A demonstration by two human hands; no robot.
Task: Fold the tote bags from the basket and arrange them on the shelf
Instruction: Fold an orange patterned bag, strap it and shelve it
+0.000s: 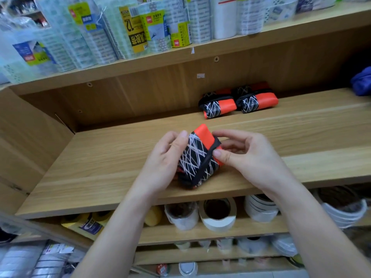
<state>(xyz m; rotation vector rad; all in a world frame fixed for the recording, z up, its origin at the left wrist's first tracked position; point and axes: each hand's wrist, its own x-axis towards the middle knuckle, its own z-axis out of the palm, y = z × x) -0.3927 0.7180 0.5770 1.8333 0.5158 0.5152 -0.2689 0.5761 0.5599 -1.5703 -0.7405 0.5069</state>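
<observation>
From the head camera, looking down: both hands are on a tote bag (198,157), rolled up into a tight little bundle, black with white scribbled lines and a bright orange strip across its top end. The left hand (164,159) wraps around the bundle's left side, fingers curled under it and the thumb pressed on the upper edge. The right hand (247,157) comes in from the other side and pinches the right edge between thumb and forefinger, with the other fingers tucked loosely behind. So both hands are gripping the same bag.

The bag sits low over the front part of the middle shelf (100,167), a pale wooden board. Whether it rests on the wood or hangs just above it, I cannot tell.

At the back of that same shelf, against the rear panel, two more bags of the same pattern lie already rolled: the left bundle (218,106) and the right bundle (257,102), side by side and touching, well apart from the hands.

Far right on the board, at the picture's edge, there's a blue thing (362,81), too blurred to name.

On the shelf above, packs of tape (140,27) stand crowded in clear wrapping. On the shelf below, white tape rolls (217,214) line up, with yellow rolls (84,221) off to the left.
</observation>
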